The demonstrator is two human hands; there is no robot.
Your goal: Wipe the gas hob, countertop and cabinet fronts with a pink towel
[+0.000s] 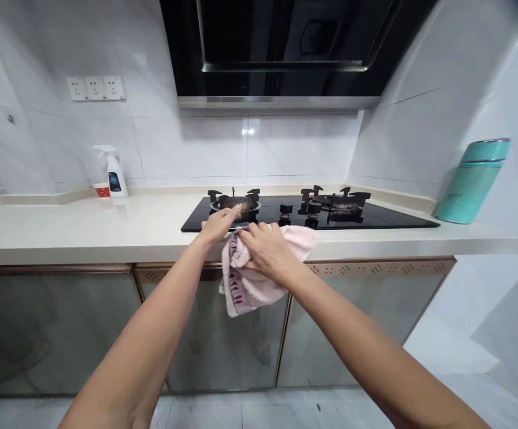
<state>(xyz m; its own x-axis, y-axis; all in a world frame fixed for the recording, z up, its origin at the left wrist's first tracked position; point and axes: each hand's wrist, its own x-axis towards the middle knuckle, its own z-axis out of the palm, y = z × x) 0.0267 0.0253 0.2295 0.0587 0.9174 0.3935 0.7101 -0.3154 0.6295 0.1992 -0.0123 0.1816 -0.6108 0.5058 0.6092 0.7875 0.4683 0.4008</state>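
My right hand is closed on a pink towel with a purple patterned border. The towel is bunched under the fingers at the front edge of the black glass cooktop, and part of it hangs over the counter edge. My left hand has its fingers stretched out at the cooktop's front left, nearest to the left burner; whether it touches the glass I cannot tell. Two black knobs stand between the left burner and the right burner.
On the right of the counter a turquoise flask stands near the wall. A white spray bottle and a small red-and-white cup are at the back left. Overhead hangs a black range hood. Cabinet doors lie below.
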